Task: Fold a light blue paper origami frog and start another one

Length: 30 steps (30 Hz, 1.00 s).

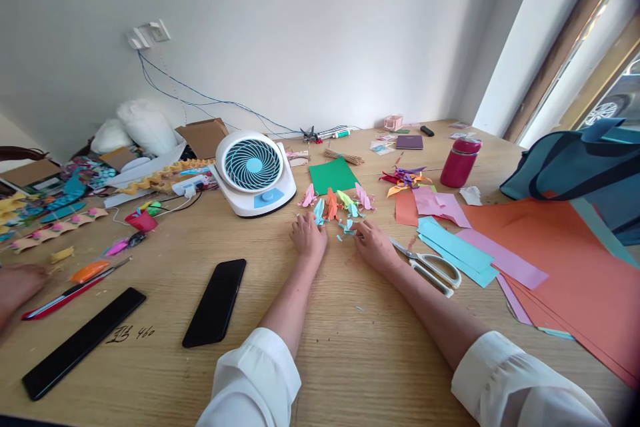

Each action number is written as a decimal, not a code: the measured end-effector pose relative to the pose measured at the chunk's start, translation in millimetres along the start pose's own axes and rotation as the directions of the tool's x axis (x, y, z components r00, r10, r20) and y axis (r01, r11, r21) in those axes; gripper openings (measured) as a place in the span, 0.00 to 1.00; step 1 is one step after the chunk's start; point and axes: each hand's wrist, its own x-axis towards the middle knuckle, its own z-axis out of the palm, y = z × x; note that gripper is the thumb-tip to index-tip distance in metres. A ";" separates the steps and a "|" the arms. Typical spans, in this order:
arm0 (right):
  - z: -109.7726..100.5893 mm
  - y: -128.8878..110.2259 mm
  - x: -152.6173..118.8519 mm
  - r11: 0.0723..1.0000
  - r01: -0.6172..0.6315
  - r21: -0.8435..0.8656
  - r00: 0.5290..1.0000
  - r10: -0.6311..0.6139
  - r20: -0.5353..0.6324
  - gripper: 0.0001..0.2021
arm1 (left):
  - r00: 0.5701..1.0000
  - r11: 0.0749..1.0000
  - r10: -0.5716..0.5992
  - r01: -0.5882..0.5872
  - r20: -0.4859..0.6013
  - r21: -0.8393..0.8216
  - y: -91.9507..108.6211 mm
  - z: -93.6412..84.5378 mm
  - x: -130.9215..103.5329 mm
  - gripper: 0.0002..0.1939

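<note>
My left hand (pixel 309 237) rests on the wooden table, fingers loosely bent and slightly apart, beside a light blue folded paper figure (pixel 319 212). My right hand (pixel 376 245) has its fingertips closed at a small light blue paper piece (pixel 346 227); the fingers partly hide the contact. Just beyond both hands stands a cluster of folded paper figures: an orange one (pixel 331 205), a green one (pixel 347 202) and pink ones (pixel 364 197). Behind them lies a green paper sheet (pixel 333 176). White-handled scissors (pixel 434 271) lie by my right forearm.
A white fan (pixel 254 170) stands behind my left hand. Coloured paper sheets (pixel 555 247), a pink bottle (pixel 461 161) and a teal bag (pixel 575 163) are at right. A black phone (pixel 215 303) lies left. Another person's hand (pixel 20 287) rests at the left edge.
</note>
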 end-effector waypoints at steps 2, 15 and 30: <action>-0.4 0.0 -1.4 1.000 -0.001 0.008 1.000 0.001 -0.001 0.11 | 1.000 1.000 0.021 -0.021 -0.004 0.008 0.2 -0.1 1.1 0.14; 8.1 -2.2 12.3 0.996 0.074 0.045 0.997 -0.075 0.016 0.11 | 0.969 0.970 0.243 -0.243 0.052 0.007 -1.7 9.5 8.6 0.12; -11.0 -21.9 -31.2 0.954 0.230 -0.194 0.968 -0.203 0.151 0.10 | 0.979 0.978 0.202 -0.201 -0.008 0.055 -16.1 7.2 16.3 0.08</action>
